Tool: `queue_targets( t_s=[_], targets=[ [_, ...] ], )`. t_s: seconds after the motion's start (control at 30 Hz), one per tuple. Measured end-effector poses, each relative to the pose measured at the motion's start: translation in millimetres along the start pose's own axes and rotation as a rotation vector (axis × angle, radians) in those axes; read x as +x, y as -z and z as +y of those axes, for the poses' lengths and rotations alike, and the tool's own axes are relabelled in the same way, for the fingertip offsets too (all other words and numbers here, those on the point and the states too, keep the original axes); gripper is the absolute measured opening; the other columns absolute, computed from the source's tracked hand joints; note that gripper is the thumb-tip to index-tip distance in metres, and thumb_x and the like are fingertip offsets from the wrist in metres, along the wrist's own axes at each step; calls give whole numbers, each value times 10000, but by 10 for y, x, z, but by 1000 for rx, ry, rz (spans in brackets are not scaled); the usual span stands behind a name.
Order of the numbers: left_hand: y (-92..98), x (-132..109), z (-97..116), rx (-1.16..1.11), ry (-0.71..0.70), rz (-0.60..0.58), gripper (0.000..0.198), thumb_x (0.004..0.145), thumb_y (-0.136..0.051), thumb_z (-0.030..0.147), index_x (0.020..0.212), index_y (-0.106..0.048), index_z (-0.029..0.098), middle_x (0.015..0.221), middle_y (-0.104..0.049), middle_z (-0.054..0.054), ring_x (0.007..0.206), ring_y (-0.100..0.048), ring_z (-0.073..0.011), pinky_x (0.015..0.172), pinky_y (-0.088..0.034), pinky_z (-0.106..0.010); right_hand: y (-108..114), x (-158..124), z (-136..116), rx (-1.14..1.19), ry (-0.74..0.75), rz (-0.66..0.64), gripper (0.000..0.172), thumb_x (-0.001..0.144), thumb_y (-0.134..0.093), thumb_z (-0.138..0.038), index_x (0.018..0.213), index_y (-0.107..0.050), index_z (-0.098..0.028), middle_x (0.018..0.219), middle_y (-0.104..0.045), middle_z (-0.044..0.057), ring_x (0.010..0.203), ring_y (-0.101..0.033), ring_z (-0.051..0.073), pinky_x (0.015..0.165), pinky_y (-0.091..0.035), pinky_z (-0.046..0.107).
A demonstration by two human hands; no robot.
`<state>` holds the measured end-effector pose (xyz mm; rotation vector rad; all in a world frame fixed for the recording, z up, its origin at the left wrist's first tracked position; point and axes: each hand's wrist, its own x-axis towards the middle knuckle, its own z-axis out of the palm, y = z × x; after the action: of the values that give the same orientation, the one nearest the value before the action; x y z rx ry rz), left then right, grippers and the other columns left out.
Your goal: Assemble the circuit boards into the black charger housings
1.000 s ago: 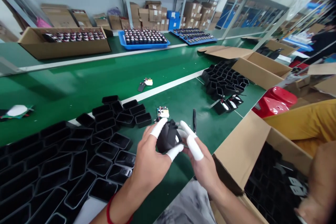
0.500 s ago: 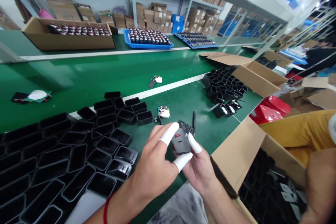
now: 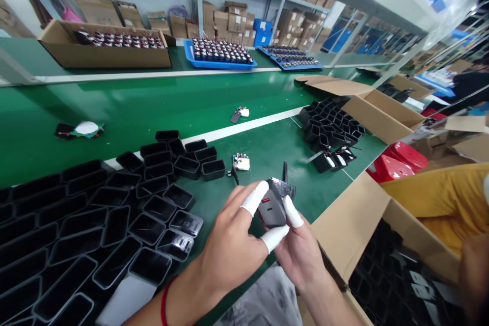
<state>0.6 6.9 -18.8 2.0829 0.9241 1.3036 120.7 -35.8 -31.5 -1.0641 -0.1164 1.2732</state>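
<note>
A dark grey charger with a red-lined USB port and a small slot in its face is held between both hands. My left hand grips it with white-covered thumb and finger, the finger on its upper left and the thumb at its lower right edge. On the other side, my right hand closes round it, a white-covered digit against its right edge. Just beyond is a glossy dark part, partly hidden; whether it touches the charger I cannot tell. A circuit board with a black lead lies on the green table ahead.
Open black casings crowd the table's left side. More casings stand at right. A cardboard box of black parts is beside my right arm, near a person's yellow-clad leg. Circuit boards lie on the green belt.
The charger has tilted slightly and sits a little further right in view, still in both hands. The boards on the belt have shifted right. More of the glossy part shows behind the charger.
</note>
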Motion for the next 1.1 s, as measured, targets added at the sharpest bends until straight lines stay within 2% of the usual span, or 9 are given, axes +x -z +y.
queue_targets(
  t_s=[0.23, 0.47, 0.57, 0.67, 0.73, 0.8, 0.93, 1.03, 1.1],
  targets=[
    [-22, -24, -39, 120, 96, -93, 559, 760, -716, 155, 1297, -595, 56, 1228, -714, -205, 1086, -725, -313, 896, -637, -351, 136, 3, -3, -162, 256, -51, 296, 615, -920, -449, 761, -795, -224, 790, -792, 42, 728, -709, 217, 816, -586, 381],
    [10, -62, 0, -320, 350, -150, 727, 773, -781, 223, 1429, -471, 255, 1401, -631, -120, 1162, -691, -287, 943, -613, -377, 101, -59, -37, -68, 186, -14, 332, 622, -921, -439, 861, -779, -257, 686, -714, -23, 518, -559, 104, 567, -525, 248],
    [-1, -66, -9, -491, 424, -156, 716, 722, -831, 214, 1371, -533, 275, 1421, -616, -107, 1201, -666, -293, 990, -583, -381, 50, -103, -11, -122, 198, -68, 298, 685, -874, -475, 870, -778, -262, 654, -686, -19, 558, -577, 124, 615, -537, 270],
    [1, -13, 21, -658, 584, -63, 657, 685, -864, 211, 1271, -579, 294, 1370, -653, -69, 1163, -683, -258, 972, -582, -346, 76, -81, -48, -368, 312, -165, 298, 752, -805, -512, 916, -783, -264, 845, -743, 34, 743, -660, 187, 783, -560, 338],
    [25, 48, 78, -824, 733, 16, 588, 698, -850, 229, 1216, -578, 276, 1278, -695, -69, 1115, -700, -263, 929, -597, -367, 165, 31, -138, -715, 389, -228, 419, 798, -679, -632, 819, -783, -226, 902, -743, 80, 787, -675, 225, 777, -566, 359],
    [60, 107, 136, -956, 832, 96, 539, 721, -813, 252, 1193, -553, 263, 1162, -719, -67, 1068, -713, -293, 876, -614, -431, 286, 242, -261, -1054, 456, -151, 525, 848, -540, -667, 832, -770, -195, 952, -732, 122, 807, -678, 255, 770, -565, 389],
    [127, 143, 141, -702, 821, 116, 570, 717, -754, 255, 1228, -500, 271, 1025, -692, -26, 777, -752, -245, 767, -617, -435, 476, 810, -457, -1307, 480, 150, 360, 801, -668, -380, 1037, -693, -110, 1078, -677, 222, 985, -661, 356, 930, -476, 505],
    [177, 115, 69, -352, 643, 45, 531, 672, -693, 192, 1180, -544, 240, 969, -675, -26, 718, -708, -209, 736, -597, -386, 535, 1107, -534, -1371, 410, 167, 121, 734, -714, -228, 794, -657, -139, 889, -691, 194, 939, -677, 363, 877, -485, 464],
    [208, 103, 27, -220, 498, 31, 498, 652, -651, 140, 1135, -573, 231, 1008, -660, -40, 817, -685, -214, 757, -588, -357, 546, 1151, -599, -1357, 368, 124, 124, 725, -724, -221, 698, -612, -175, 699, -664, 113, 786, -689, 307, 768, -512, 401]
  ],
)
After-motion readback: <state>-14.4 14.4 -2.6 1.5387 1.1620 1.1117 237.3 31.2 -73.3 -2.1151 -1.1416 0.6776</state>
